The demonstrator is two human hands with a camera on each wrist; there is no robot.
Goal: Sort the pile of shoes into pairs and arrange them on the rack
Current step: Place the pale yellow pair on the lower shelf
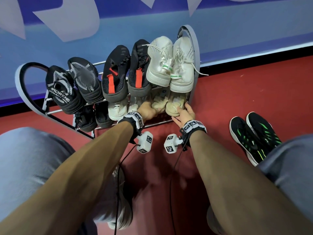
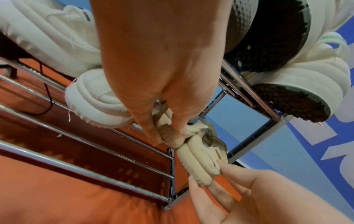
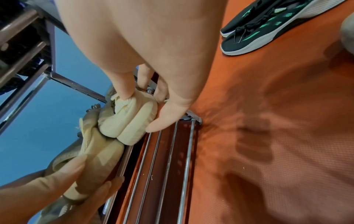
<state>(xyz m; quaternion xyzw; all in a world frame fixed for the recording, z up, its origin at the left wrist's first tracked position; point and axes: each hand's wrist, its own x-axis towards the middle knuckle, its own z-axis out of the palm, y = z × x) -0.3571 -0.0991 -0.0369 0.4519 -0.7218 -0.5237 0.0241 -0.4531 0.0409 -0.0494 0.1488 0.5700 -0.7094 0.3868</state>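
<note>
Two beige shoes lie side by side at the right end of the rack's (image 1: 196, 53) lower tier, heels toward me. My left hand (image 1: 149, 111) grips the heel of the left beige shoe (image 1: 158, 103), thumb and fingers pinching it in the left wrist view (image 2: 170, 137). My right hand (image 1: 183, 114) holds the heel of the right beige shoe (image 1: 174, 106), with the thumb on top and the fingers curled under it (image 3: 132, 121). A black-and-green pair (image 1: 254, 138) stands on the red floor to the right of the rack.
The upper tier carries a black-and-grey pair (image 1: 74, 85), a black-and-orange pair (image 1: 125, 72) and a white pair (image 1: 171, 63). On the lower tier sit a black pair (image 1: 94, 119) and a white pair (image 1: 123, 109). A blue wall rises behind. My knees flank the arms.
</note>
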